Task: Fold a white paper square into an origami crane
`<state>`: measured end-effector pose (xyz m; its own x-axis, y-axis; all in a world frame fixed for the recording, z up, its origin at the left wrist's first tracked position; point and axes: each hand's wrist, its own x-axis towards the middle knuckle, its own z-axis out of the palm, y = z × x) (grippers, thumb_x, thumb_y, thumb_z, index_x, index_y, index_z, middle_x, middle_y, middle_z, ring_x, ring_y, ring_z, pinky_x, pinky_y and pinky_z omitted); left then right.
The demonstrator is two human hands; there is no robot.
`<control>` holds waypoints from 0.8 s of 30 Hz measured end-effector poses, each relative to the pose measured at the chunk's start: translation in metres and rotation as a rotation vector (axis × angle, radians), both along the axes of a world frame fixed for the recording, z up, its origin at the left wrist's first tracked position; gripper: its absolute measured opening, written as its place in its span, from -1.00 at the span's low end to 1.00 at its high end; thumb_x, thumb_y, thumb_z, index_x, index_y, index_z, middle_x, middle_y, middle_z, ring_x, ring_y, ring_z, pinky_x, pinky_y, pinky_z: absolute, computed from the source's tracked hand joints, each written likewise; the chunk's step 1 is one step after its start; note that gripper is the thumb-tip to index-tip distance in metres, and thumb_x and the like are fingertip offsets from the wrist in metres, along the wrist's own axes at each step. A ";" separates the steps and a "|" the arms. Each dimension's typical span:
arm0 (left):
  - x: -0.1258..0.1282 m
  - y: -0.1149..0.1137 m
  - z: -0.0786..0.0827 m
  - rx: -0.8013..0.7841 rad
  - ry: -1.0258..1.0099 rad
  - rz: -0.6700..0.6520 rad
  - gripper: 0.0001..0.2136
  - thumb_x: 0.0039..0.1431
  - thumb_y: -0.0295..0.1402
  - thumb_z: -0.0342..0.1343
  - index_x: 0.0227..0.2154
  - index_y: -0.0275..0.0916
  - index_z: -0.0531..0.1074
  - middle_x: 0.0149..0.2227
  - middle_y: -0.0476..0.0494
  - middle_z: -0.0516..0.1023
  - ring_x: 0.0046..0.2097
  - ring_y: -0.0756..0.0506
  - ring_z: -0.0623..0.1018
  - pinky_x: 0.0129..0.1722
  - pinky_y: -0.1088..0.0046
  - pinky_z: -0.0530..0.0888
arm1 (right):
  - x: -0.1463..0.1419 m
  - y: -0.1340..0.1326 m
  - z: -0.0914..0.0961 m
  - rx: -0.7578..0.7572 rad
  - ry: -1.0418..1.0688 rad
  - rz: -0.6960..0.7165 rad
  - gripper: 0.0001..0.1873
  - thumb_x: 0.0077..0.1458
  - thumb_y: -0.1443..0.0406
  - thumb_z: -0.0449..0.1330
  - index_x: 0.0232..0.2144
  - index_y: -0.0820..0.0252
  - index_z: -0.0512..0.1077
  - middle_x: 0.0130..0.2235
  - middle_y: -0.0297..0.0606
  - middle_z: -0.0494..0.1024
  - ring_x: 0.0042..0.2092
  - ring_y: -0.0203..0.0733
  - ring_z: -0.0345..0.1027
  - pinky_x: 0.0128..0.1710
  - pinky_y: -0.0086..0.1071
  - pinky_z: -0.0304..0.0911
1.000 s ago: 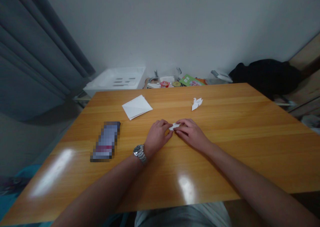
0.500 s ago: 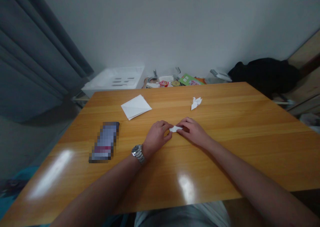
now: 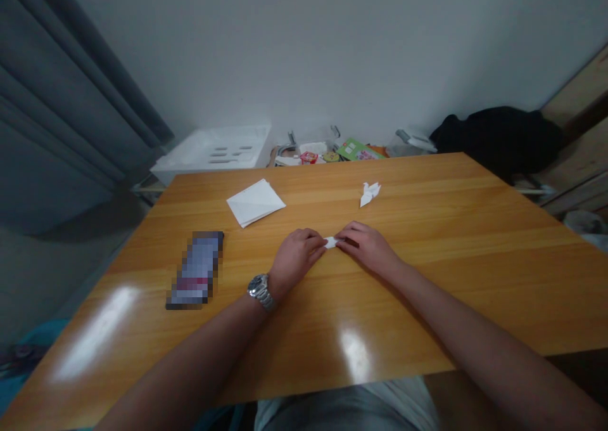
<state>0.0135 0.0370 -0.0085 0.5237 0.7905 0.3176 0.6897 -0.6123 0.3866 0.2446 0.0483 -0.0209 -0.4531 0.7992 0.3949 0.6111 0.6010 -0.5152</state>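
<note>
A small folded piece of white paper (image 3: 330,243) is at the middle of the wooden table, pinched from both sides. My left hand (image 3: 298,257), with a metal watch (image 3: 260,289) on its wrist, grips the paper's left end. On the right end, the fingertips of my right hand (image 3: 363,246) are closed. Only the paper's middle shows; both ends are hidden under fingers. Beyond my right hand lies a folded white paper bird (image 3: 370,194). A stack of white paper sheets (image 3: 255,203) rests farther back on the left.
A phone with a blurred screen (image 3: 197,269) lies on the left of the table (image 3: 427,228). Behind the far edge are a white plastic tray (image 3: 213,152), a green packet (image 3: 356,150) and other small items. Black cloth (image 3: 503,139) is heaped at the back right.
My fingers have closed in over the paper, so less of it shows between them. The whole view has shifted slightly.
</note>
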 end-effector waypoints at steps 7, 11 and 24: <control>0.003 -0.002 0.004 0.065 0.159 0.011 -0.78 0.38 -0.29 0.07 -0.07 -0.18 0.57 -0.09 -0.15 0.58 -0.11 -0.15 0.52 -0.07 0.27 0.46 | -0.001 0.001 -0.004 0.077 -0.042 -0.002 -0.87 0.28 0.32 0.20 -0.24 0.19 0.57 -0.24 -0.16 0.55 -0.20 -0.12 0.43 -0.18 -0.26 0.36; 0.004 -0.006 0.007 0.091 0.254 -0.019 -0.74 0.41 -0.28 0.01 0.00 -0.19 0.52 -0.03 -0.18 0.55 -0.05 -0.17 0.51 -0.02 0.23 0.45 | 0.000 -0.003 0.001 0.157 -0.184 0.029 -0.82 0.32 0.32 0.15 -0.21 0.19 0.57 -0.21 -0.12 0.55 -0.16 -0.08 0.41 -0.14 -0.20 0.36; -0.011 -0.017 0.012 0.053 0.341 -0.171 -0.57 0.43 -0.21 -0.05 0.25 -0.27 0.29 0.25 -0.28 0.40 0.20 -0.18 0.44 0.27 0.18 0.28 | 0.007 -0.016 0.011 0.133 -0.353 0.019 -0.72 0.33 0.31 0.09 0.01 0.21 0.51 -0.13 -0.05 0.49 -0.07 0.01 0.36 -0.06 -0.11 0.38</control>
<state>0.0026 0.0201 0.0037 0.7290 0.6699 0.1407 0.6597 -0.7424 0.1170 0.2513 0.0318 -0.0098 -0.5945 0.7414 0.3114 0.7250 0.6617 -0.1913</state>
